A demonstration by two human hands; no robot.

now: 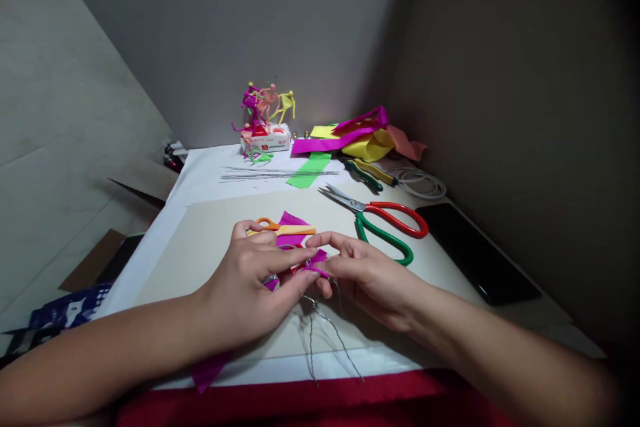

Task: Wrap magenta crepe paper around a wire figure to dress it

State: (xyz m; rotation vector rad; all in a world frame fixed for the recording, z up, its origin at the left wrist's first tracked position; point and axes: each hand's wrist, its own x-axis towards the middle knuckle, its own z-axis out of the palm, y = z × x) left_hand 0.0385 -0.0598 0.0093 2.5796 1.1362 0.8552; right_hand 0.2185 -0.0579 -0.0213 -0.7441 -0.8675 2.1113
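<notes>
We pinch a twisted wire [316, 320] at its top, where a scrap of magenta paper [311, 269] wraps it, with our left hand [245, 287] and right hand [370, 280] meeting around it. The fingers of both hands are curled nearly closed on the paper, though they hide most of the join, so we cannot tell exactly how each one grips it. Both hands are about equally near. From the fingers, the wire's long axis runs down toward our body, its strands splaying apart over a sheet of card [215, 267]. Just beyond the left fingers lie small orange-handled scissors [266, 223] with a yellow paper strip [295, 229] across them. Large red-and-green-handled scissors [395, 215] lie just beyond the right fingers, well clear of the wire.
</notes>
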